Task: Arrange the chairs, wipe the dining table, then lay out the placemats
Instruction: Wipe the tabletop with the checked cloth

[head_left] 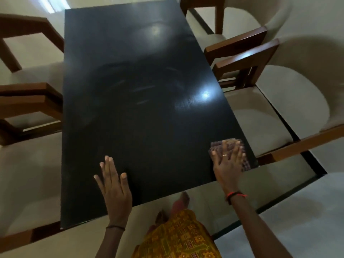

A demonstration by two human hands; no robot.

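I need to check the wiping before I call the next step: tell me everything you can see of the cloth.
The cloth is a small pad, seemingly folded, of brownish-purple fabric with a woven, checked texture. It lies flat on the dark glossy table, at its near right corner, almost reaching the right edge. The right hand presses on it with straight, spread fingers and covers its middle, so only its borders show. Nothing else touches it.

The right hand (226,164) covers most of the cloth (216,147) at the table's (141,90) near right corner, and its weave is too blurred to read. Chairs (37,103) by the left edge are cut off. Both forearms run out of view below.
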